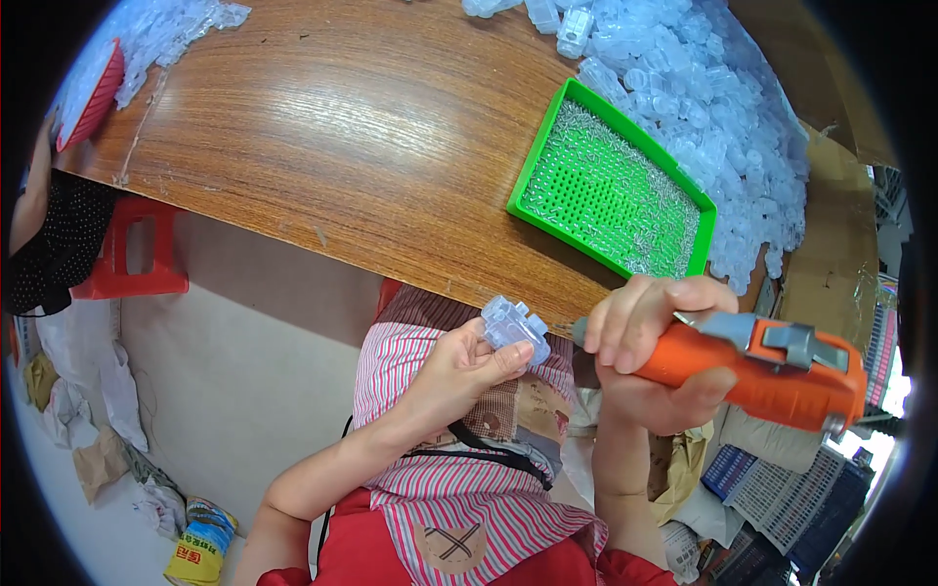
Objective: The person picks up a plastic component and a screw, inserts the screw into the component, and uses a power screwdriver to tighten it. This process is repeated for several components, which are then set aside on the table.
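Note:
Between the thumb and fingers of my left hand (451,374) is a small clear plastic housing (515,333), held up over my lap by the table's front edge. My right hand (655,342) wraps round an orange electric screwdriver (752,376) with a grey clip on its body. The tool lies roughly level, its grey nose and thin bit pointing left toward the housing. Whether the bit touches the plastic I cannot tell. Just beyond my right hand sits a green perforated tray (532,186) with many small silver screws (635,210) spread in it.
A large heap of clear plastic parts (703,127) covers the right of the wooden table (322,117). At the far left are a red basket (93,103), more clear pieces and another person's arm (34,190). A red stool (137,249) stands below; bags lie on the floor.

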{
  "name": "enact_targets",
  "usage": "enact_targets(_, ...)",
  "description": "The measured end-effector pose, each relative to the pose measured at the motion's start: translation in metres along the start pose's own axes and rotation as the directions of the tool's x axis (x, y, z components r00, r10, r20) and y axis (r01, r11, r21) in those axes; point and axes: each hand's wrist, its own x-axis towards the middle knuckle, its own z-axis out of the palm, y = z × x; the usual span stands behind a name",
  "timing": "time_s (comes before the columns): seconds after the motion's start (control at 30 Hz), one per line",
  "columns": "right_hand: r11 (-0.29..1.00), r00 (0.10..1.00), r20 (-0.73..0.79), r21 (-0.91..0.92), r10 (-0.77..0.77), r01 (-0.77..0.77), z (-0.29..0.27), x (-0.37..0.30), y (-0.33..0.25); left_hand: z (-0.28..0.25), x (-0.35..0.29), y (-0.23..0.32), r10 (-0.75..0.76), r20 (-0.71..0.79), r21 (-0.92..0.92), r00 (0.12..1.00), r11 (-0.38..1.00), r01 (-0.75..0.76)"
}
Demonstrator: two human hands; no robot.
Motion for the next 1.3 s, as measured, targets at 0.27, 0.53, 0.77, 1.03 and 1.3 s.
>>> enact_targets(0.27,0.991,0.992,-0.005,-0.036,0.129,-0.129,0.008,-0.009,0.008,0.011,0.005,-0.012,0.085,-0.112,-0.123,0.990,0.988,-0.098)
enact_targets(0.53,0.988,0.990,0.033,-0.075,0.139,-0.137,0.007,-0.008,0.011,0.013,0.008,-0.022,0.332,-0.188,0.023,0.924,0.942,-0.334)
enact_targets(0.77,0.991,0.991,0.053,-0.056,0.124,-0.121,0.008,-0.007,0.012,0.012,0.009,-0.017,0.340,-0.181,0.025,0.923,0.940,-0.342)
enact_targets(1.03,0.993,0.989,0.136,-0.107,0.054,-0.040,0.006,-0.006,0.024,0.011,0.006,-0.010,0.269,-0.178,0.055,0.947,0.963,-0.263)
enact_targets(1.3,0.987,0.989,0.113,-0.144,0.093,-0.076,0.012,-0.006,0.021,0.012,0.005,-0.006,0.255,-0.174,0.080,0.951,0.966,-0.245)
